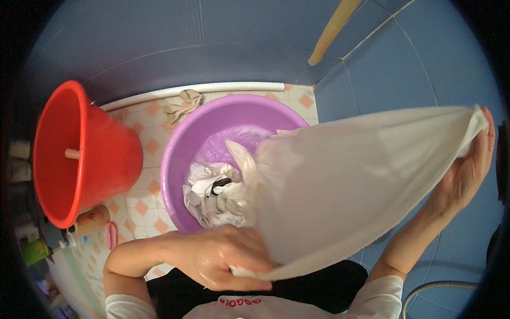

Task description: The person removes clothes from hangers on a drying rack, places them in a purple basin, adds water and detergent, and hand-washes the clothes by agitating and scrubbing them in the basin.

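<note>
A white wet cloth (pixel 342 179), probably a garment, is stretched between my two hands. My left hand (pixel 223 255) grips its near edge close to my body. Out to the far right, my right hand (pixel 470 167) holds the raised opposite end, with some fingers behind the fabric. The cloth's lower part hangs over a round purple plastic basin (pixel 169 171) and hides its right side. Inside the basin lie bunched white laundry (pixel 215 199) with a dark patch and some sudsy water (pixel 239 139).
Left of the basin stands a red plastic bucket (pixel 115 159) with a stick-like handle inside. A beige rag (pixel 183 105) lies by a white pipe (pixel 239 86) along the blue tiled wall. A pink brush-like item (pixel 112 235) and bottles (pixel 93 219) sit lower left. A ribbed hose (pixel 332 32) hangs above.
</note>
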Action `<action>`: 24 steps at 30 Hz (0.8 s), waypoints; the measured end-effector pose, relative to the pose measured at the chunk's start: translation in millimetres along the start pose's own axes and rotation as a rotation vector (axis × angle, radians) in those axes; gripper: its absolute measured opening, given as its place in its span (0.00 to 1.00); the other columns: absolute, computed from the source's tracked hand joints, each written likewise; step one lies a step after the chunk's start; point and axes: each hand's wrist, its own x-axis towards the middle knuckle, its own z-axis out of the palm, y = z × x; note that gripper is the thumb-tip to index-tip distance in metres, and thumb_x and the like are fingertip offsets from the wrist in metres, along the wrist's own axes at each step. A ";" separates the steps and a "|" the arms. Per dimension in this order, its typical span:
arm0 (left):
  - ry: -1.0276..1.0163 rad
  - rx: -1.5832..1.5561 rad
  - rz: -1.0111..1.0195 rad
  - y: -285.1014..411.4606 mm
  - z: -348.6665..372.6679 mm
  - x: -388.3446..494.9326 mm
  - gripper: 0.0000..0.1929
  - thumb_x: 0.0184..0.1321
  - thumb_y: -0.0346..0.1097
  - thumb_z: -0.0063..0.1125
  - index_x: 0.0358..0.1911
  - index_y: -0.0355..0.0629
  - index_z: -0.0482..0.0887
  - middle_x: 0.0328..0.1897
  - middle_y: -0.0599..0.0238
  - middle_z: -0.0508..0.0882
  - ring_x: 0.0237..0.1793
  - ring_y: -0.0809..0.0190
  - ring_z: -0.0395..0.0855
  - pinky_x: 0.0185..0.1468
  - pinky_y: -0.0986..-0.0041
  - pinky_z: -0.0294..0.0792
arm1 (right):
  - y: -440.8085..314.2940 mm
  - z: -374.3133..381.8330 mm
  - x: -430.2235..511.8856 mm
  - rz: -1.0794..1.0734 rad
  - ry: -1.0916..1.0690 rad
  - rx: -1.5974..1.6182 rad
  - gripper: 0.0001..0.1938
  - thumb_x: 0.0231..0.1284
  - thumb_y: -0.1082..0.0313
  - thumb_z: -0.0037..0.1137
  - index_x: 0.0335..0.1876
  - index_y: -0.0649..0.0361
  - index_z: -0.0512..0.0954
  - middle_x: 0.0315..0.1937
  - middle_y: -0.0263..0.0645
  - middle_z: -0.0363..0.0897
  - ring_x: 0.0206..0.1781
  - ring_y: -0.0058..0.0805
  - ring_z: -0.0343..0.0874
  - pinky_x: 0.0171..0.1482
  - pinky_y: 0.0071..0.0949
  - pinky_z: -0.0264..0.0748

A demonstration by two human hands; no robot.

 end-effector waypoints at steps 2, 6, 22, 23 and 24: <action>-0.116 -0.094 0.028 -2.3 -0.4 1.4 0.04 0.56 0.28 0.58 0.29 0.34 0.80 0.20 0.56 0.75 0.26 0.51 0.74 0.42 0.65 0.67 | -1.5 40.6 -0.5 -0.088 -0.087 0.158 0.13 0.62 0.70 0.47 0.52 0.62 0.72 0.43 0.42 0.77 0.40 0.26 0.79 0.41 0.24 0.79; -0.499 0.083 -0.347 -23.8 -37.5 -29.8 0.10 0.59 0.33 0.53 0.27 0.32 0.76 0.19 0.52 0.74 0.26 0.48 0.74 0.37 0.66 0.66 | 13.8 154.6 -44.7 -0.231 -0.380 -0.084 0.12 0.47 0.72 0.61 0.40 0.59 0.76 0.28 0.34 0.78 0.35 0.23 0.78 0.38 0.24 0.75; 0.594 1.428 -0.750 -239.0 -92.7 -41.5 0.18 0.57 0.42 0.55 0.47 0.38 0.79 0.38 0.48 0.81 0.42 0.53 0.80 0.45 0.67 0.71 | 241.3 150.6 -294.7 0.401 -0.945 -1.027 0.26 0.49 0.47 0.59 0.51 0.55 0.75 0.48 0.47 0.73 0.50 0.42 0.73 0.53 0.35 0.68; 0.749 1.235 -0.737 -254.7 -93.8 -42.7 0.17 0.57 0.40 0.55 0.47 0.39 0.79 0.39 0.51 0.82 0.42 0.55 0.80 0.45 0.68 0.71 | 245.6 145.9 -301.8 0.605 -1.100 -0.740 0.27 0.48 0.47 0.60 0.51 0.56 0.74 0.48 0.47 0.72 0.50 0.42 0.72 0.53 0.35 0.68; 0.782 0.685 -0.873 -265.9 -105.9 -46.9 0.16 0.57 0.39 0.54 0.47 0.40 0.79 0.39 0.54 0.81 0.42 0.57 0.79 0.46 0.69 0.71 | 254.9 137.7 -299.2 0.756 -1.165 -0.394 0.28 0.48 0.46 0.60 0.51 0.57 0.73 0.49 0.46 0.71 0.50 0.41 0.72 0.53 0.35 0.68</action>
